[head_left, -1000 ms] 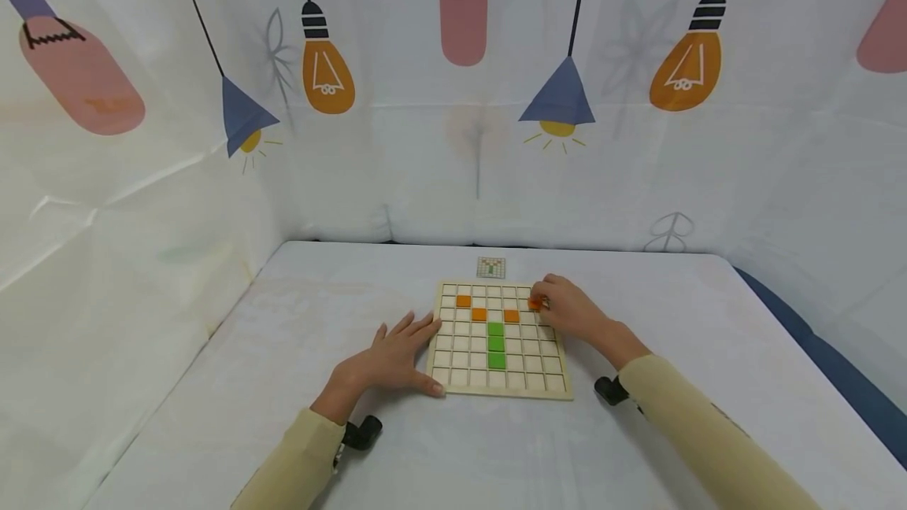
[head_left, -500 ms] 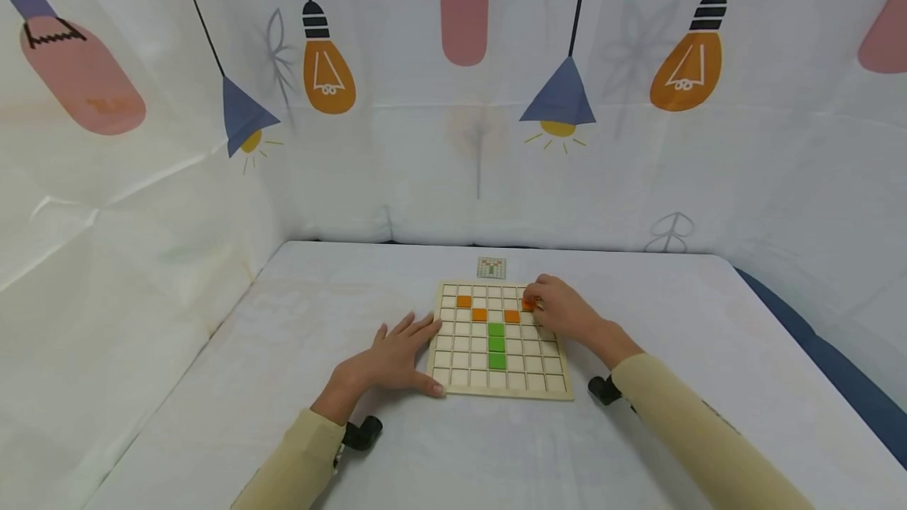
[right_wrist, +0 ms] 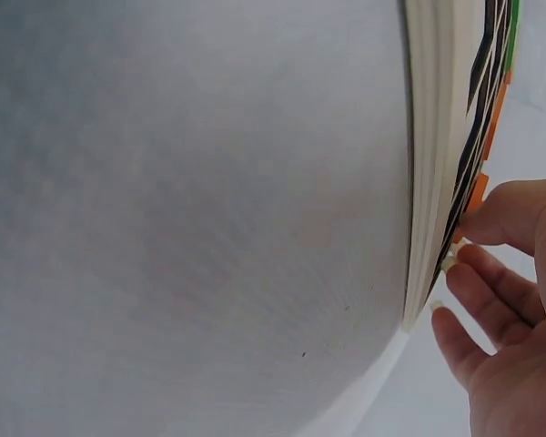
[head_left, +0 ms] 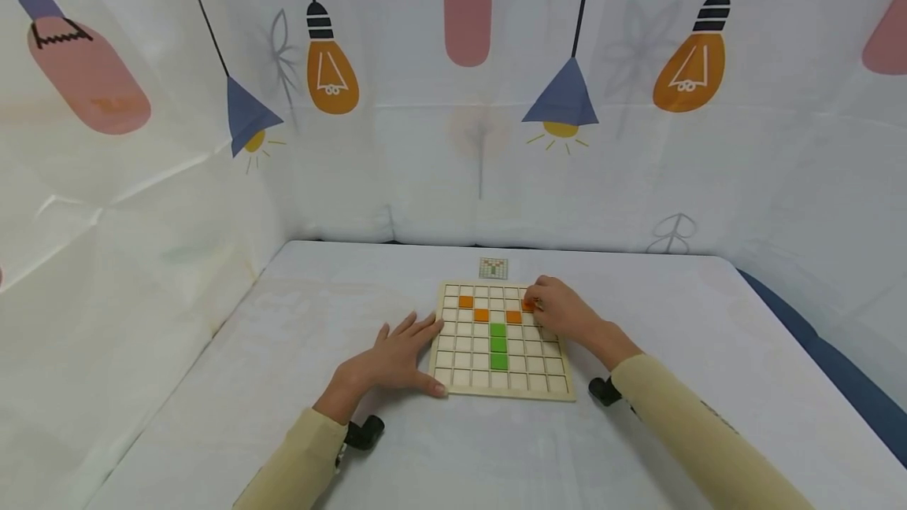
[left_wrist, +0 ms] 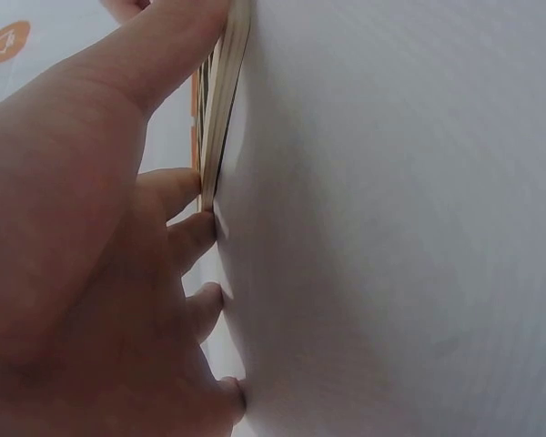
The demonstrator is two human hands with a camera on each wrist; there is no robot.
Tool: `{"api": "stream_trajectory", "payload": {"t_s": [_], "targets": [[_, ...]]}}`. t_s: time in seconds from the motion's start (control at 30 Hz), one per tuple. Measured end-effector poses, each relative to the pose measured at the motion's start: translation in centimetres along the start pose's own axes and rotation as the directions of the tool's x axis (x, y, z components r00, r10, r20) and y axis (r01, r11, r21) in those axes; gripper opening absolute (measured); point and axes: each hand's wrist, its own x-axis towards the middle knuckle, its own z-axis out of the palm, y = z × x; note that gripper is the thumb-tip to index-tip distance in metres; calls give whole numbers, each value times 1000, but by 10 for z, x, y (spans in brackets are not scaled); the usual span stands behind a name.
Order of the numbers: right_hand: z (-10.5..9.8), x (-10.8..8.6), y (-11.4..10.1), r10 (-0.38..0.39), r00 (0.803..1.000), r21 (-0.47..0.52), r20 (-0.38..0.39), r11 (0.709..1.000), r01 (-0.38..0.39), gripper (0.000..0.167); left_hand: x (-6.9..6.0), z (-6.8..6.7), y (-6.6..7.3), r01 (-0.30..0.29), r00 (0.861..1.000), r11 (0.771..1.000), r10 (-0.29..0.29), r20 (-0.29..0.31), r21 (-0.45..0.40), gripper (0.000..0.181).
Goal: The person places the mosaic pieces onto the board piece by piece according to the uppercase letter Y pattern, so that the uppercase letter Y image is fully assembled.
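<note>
A square wooden grid board [head_left: 460, 378] lies on the white-covered table. My left hand [head_left: 388, 360] rests with spread fingers against its left edge, the thumb at the near left corner. At the board's upper right, my right hand [head_left: 564, 312] pinches an orange tile [head_left: 527, 306] in a grid square; the fingers partly cover it. In the right wrist view the thumb touches that orange tile [right_wrist: 476, 193], fingertips close to the board's side. Other orange tiles [head_left: 481, 315] sit in the upper rows, and a column of green tiles [head_left: 499, 344] runs down the middle.
A small card [head_left: 493, 267] printed with a grid pattern lies just behind the board. The white table [head_left: 340, 282] ends at a cloth backdrop [head_left: 418, 171] printed with lamps and bulbs. Dark wrist devices [head_left: 364, 433] are on both wrists.
My right hand has shifted slightly left with the orange tile, over a square in the second row, then stays there. The left hand holds its place on the board's edge.
</note>
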Motion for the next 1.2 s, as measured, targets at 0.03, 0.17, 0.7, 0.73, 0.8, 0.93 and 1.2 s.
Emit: {"api": "stream_trajectory", "payload": {"t_s": [0.03,0.17,0.7,0.73,0.8,0.93,1.2], "targets": [[0,0,0,-3,1000,-3,-2,1000,3,20,0,0,0,-3,1000,1000,3,-3,-3,116],[-3,1,-2,-19,1000,-16,-12,1000,19,18,1,0,0,-10,1000,1000,10,-10,-10,116],[-5,-1,-4,-27,1000,-52,-15,998,26,17,2,-2,2,-11,1000,1000,11,-15,-9,114],[-5,-2,-3,-26,1000,-48,-13,999,25,17,2,-2,2,-8,1000,1000,8,-15,-8,114],[-5,-2,-3,-24,1000,-36,-11,999,24,19,2,-2,3,-3,1000,1000,2,-14,-5,114],[-5,-3,-4,-20,1000,-11,-7,1000,20,22,0,-3,3,3,1000,1000,-3,-15,-9,114],[-5,-9,-1,-98,995,-54,-16,994,97,21,-1,-2,3,0,1000,1000,0,-14,-5,114]]}}
